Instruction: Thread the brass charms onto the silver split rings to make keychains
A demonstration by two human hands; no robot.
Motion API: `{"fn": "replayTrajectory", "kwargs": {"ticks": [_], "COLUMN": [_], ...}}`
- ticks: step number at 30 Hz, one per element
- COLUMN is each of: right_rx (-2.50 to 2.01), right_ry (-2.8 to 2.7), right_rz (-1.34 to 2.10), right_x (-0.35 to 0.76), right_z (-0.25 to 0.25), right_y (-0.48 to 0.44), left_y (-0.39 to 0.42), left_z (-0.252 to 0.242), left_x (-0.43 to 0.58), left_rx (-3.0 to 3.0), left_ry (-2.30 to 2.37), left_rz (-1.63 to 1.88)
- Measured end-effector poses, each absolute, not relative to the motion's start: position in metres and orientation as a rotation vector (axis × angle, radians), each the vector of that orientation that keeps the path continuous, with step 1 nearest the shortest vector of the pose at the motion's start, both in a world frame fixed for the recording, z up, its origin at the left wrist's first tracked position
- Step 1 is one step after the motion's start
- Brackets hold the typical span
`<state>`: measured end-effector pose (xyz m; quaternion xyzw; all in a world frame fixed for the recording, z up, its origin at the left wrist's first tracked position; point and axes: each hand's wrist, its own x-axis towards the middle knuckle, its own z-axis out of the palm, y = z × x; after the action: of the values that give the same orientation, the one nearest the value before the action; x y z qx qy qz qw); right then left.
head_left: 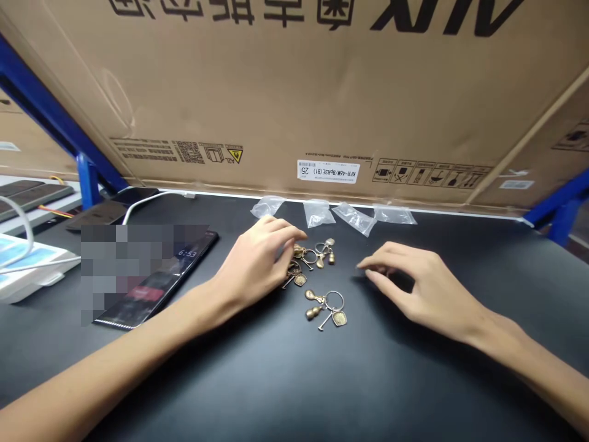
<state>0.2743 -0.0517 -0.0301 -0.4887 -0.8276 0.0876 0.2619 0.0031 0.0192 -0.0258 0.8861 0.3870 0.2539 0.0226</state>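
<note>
Several brass keychains with small charms lie on a black table (294, 380). One keychain (326, 307) lies alone in the middle, a ring with a gourd, a spoon and a shovel charm. A cluster of keychains (315, 255) sits just behind it. My left hand (257, 264) rests on the table with its fingers curled down onto the cluster's left side. My right hand (414, 285) hovers to the right with its fingers loosely bent and apart, holding nothing. Several small clear plastic bags (317, 212) lie in a row behind the keychains.
A phone (184, 270) with a lit screen lies to the left of my left hand. A large cardboard box (294, 92) stands along the table's back edge. White cables (138, 205), a white device (27, 270) and blue frame bars (87, 178) are at the far left.
</note>
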Motion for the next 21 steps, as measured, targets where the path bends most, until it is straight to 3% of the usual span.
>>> {"fn": "replayTrajectory", "kwargs": {"ticks": [9,21], "right_rx": [-1.174,-1.242], "right_ry": [-2.617,-2.472], "right_rz": [0.254,0.093], "right_x": [0.257,0.262], "right_z": [-0.039,-0.043], "right_y": [-0.057,-0.046], "left_y": [0.021,0.005], "left_z": [-0.035,-0.027], "left_x": [0.007,0.014], "left_rx": [2.723,2.583], "left_ry": [1.075,1.034], "left_rz": [0.504,0.453]}}
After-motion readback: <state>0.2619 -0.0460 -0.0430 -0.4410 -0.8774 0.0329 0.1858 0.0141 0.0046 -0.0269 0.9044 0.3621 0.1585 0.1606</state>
